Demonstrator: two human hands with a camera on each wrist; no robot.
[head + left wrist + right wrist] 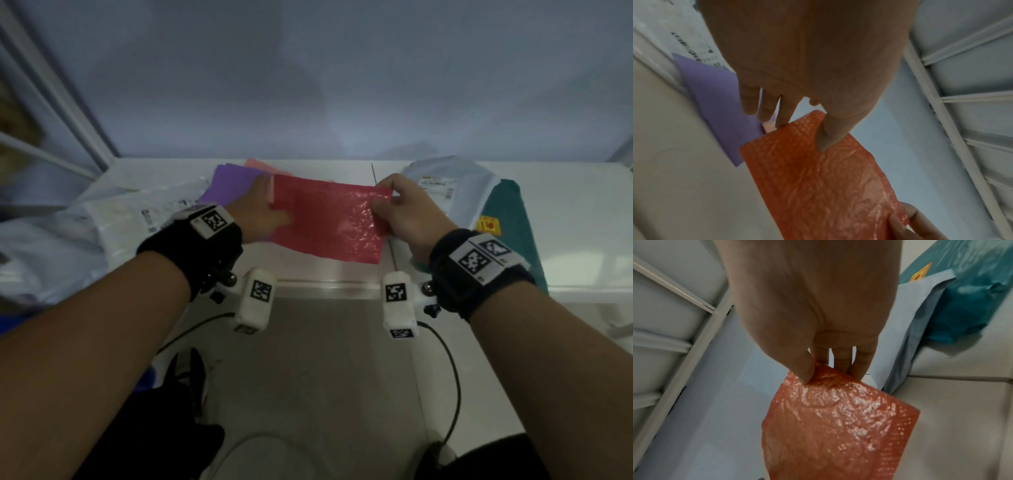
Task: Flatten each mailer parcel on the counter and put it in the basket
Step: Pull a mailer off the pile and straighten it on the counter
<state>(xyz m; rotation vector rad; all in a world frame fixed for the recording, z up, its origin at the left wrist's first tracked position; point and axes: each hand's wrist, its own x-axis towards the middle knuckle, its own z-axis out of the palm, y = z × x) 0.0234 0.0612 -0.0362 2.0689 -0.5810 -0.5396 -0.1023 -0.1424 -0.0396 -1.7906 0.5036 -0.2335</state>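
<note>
A red bubble mailer [329, 219] is held stretched between both hands just above the white counter [329, 270]. My left hand [265, 209] pinches its left end, thumb on top [828, 134] and fingers behind. My right hand [390, 205] pinches its right end between thumb and fingers [807, 369]. The red mailer [818, 178] looks wrinkled and fairly flat in the left wrist view, and glossy with bubbles [828, 426] in the right wrist view. No basket is in view.
A purple mailer [229, 183] and a pink one [260, 165] lie behind my left hand. White poly parcels [85, 233] pile up at the left. A grey parcel [452, 185] and a teal bag [513, 219] lie at the right.
</note>
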